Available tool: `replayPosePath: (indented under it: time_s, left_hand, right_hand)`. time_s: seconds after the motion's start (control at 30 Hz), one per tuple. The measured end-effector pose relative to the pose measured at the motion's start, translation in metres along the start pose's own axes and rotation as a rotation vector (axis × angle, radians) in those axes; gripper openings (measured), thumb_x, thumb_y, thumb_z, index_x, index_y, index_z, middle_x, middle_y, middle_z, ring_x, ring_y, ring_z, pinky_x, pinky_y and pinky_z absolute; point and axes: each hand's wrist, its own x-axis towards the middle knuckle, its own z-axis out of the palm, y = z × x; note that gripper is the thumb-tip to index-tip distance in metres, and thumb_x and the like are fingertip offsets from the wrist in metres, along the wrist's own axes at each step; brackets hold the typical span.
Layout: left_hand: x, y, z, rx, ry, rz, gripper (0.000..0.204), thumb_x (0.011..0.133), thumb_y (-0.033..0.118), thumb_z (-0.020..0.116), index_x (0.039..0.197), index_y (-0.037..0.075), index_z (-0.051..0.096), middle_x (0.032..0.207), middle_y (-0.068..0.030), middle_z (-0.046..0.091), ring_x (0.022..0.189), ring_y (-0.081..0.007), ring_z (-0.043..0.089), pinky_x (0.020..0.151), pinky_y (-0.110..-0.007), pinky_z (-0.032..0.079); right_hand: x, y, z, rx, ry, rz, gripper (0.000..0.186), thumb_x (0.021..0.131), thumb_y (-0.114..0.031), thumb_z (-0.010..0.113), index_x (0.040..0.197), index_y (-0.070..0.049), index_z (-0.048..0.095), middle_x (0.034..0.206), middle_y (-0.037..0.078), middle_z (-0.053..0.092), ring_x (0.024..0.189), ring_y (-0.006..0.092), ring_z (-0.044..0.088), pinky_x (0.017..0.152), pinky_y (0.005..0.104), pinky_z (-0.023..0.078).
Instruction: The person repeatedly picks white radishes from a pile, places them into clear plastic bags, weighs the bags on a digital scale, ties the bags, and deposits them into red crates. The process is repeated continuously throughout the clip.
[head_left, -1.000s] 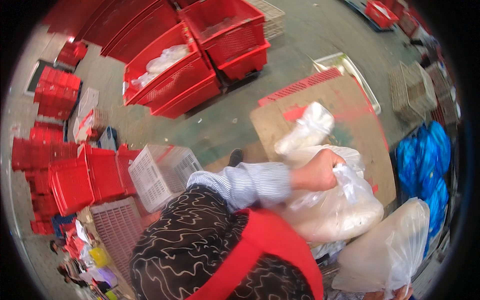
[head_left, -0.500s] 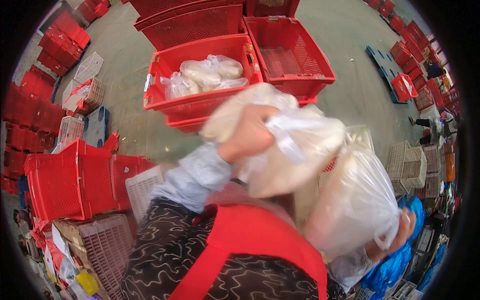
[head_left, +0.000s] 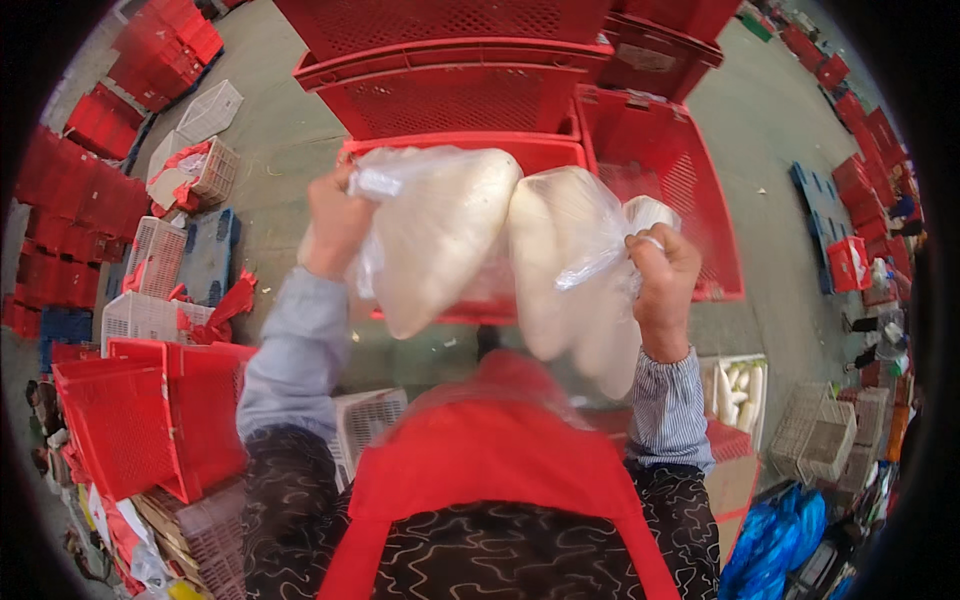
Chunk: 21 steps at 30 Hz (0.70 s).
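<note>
My left hand is closed round the gathered neck of a clear plastic bag of white radishes. A second bag of white radishes hangs from my right hand, whose fingers grip its twisted top. The two bags are side by side in front of me, nearly touching, over the near side of a red crate. They hide most of that crate's inside. Another red crate stands open-topped just to its right, behind my right hand.
Stacked red crates rise behind the near ones. To my left are more red crates and white baskets. At my right lie a white box holding white radishes, pale baskets and blue plastic.
Both bags have moved forward over the red crate. My right hand has come up from the lower right with its bag, and my left hand has shifted left, spreading the bags apart.
</note>
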Motion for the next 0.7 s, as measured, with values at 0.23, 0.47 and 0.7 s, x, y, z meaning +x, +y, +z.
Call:
replayPosePath:
  time_s: [0.23, 0.47, 0.7]
  left_hand:
    - [0.040, -0.141, 0.005, 0.424, -0.360, -0.234, 0.038, 0.075, 0.029, 0.077, 0.091, -0.002, 0.062, 0.080, -0.0101, 0.065, 0.078, -0.0185, 0.061, 0.071, -0.032, 0.049]
    - [0.065, -0.193, -0.014, 1.172, -0.369, -0.064, 0.048, 0.070, 0.032, 0.078, 0.108, 0.006, 0.063, 0.128, -0.0187, 0.054, 0.123, -0.0361, 0.047, 0.088, -0.055, 0.044]
    - [0.130, -0.244, 0.102, 0.629, -0.399, 0.242, 0.058, 0.076, 0.040, 0.074, 0.122, 0.007, 0.061, 0.121, -0.0203, 0.061, 0.117, -0.0395, 0.054, 0.099, -0.053, 0.041]
  right_hand:
    - [0.097, 0.112, 0.037, -0.334, -0.090, 0.442, 0.024, 0.089, -0.020, 0.070, 0.082, 0.002, 0.065, 0.067, -0.003, 0.056, 0.063, 0.0070, 0.050, 0.057, 0.0268, 0.041]
    - [0.141, 0.174, 0.070, -0.676, -0.073, 0.256, 0.048, 0.085, -0.020, 0.071, 0.124, 0.004, 0.055, 0.096, 0.008, 0.064, 0.084, 0.0140, 0.060, 0.072, 0.0282, 0.049]
    - [0.149, 0.123, 0.104, -0.400, -0.179, 0.420, 0.021, 0.087, -0.007, 0.070, 0.105, 0.001, 0.061, 0.086, 0.001, 0.063, 0.075, 0.0068, 0.056, 0.063, 0.0233, 0.046]
